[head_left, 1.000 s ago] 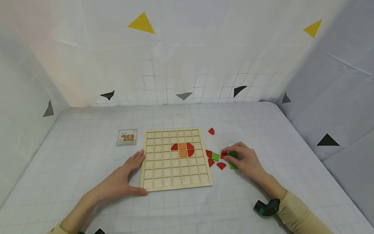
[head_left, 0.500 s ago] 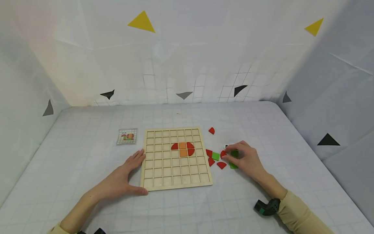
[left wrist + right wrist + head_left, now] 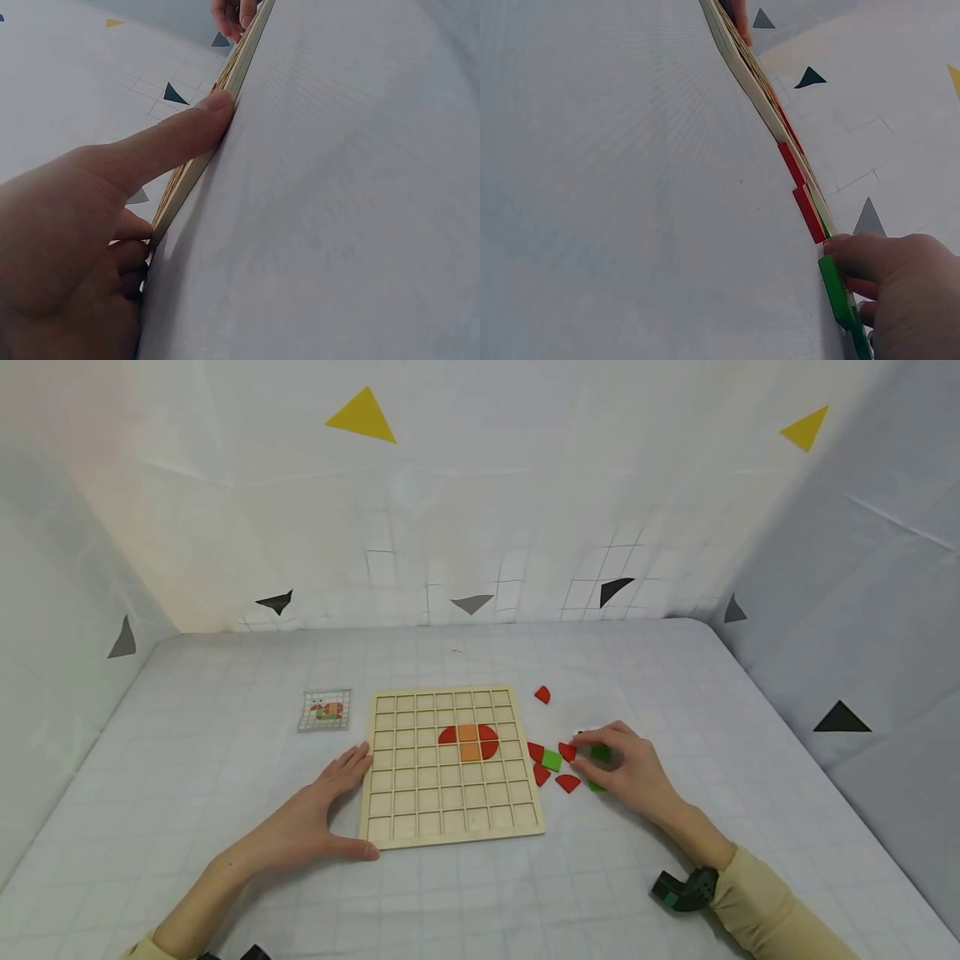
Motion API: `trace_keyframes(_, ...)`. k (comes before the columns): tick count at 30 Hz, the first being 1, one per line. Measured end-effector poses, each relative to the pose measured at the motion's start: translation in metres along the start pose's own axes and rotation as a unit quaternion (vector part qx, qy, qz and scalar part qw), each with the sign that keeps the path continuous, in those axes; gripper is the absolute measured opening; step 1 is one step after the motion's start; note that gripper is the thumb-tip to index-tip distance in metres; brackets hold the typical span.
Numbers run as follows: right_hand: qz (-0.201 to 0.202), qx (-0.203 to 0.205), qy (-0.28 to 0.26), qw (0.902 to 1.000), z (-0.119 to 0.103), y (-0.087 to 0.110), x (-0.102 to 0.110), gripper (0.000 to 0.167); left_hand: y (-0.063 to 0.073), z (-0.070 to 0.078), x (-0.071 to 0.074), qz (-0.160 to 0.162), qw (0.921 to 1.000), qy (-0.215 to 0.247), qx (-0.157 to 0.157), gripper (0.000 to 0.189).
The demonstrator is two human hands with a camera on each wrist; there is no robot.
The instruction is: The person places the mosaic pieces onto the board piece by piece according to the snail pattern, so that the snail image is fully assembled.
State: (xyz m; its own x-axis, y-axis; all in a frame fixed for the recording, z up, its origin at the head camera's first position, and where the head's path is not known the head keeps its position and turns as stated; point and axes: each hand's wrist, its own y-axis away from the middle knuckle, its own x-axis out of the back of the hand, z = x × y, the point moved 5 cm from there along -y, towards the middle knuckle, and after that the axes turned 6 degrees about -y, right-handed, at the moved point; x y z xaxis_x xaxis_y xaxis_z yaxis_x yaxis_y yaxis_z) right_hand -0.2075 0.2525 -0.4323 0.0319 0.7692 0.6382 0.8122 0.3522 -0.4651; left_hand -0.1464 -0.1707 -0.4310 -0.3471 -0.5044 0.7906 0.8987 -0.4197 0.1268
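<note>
My left hand (image 3: pixel 318 814) rests spread against the left side of a wooden grid board (image 3: pixel 420 806), thumb at its near corner. In the left wrist view the thumb lies against the board's edge. Set in the grid are orange squares (image 3: pixel 469 742) with red quarter-circle tiles (image 3: pixel 489 742) beside them. Right of the board, my right hand (image 3: pixel 630 768) pinches a red quarter-circle tile (image 3: pixel 567 751) between thumb and fingertips. Near it lie a light green square tile (image 3: pixel 551 761) and several red tiles (image 3: pixel 567 783). Green pieces (image 3: pixel 837 294) sit under the right hand, partly hidden.
A small picture card (image 3: pixel 325 711) with a coloured figure on a grid lies left of the board. One red quarter-circle tile (image 3: pixel 543 694) lies apart, beyond the board's right edge. White sheeting with triangle markers rises behind the table and at both sides.
The pinched red tile has turned and shifted slightly left, toward the light green square. A round black-and-white piece beside the right fingers is now more covered. My left hand and the board stay put.
</note>
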Motion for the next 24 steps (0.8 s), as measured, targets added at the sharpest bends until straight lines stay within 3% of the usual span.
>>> trace_keyframes(9, 0.002, -0.033, 0.004, 0.9995, 0.001, 0.000, 0.002, 0.035, 0.001, 0.001, 0.000, 0.000, 1.0000, 0.003, -0.001, 0.122)
trace_keyframes(15, 0.020, -0.071, -0.025, 0.9970, -0.014, -0.006, 0.001, 0.030, 0.002, 0.000, 0.001, 0.000, 1.0000, 0.005, 0.004, 0.123)
trace_keyframes(24, -0.033, -0.066, -0.066, 0.9951, -0.059, -0.033, -0.047, 0.026, 0.000, -0.001, 0.000, 0.003, 1.0000, 0.002, -0.003, 0.122)
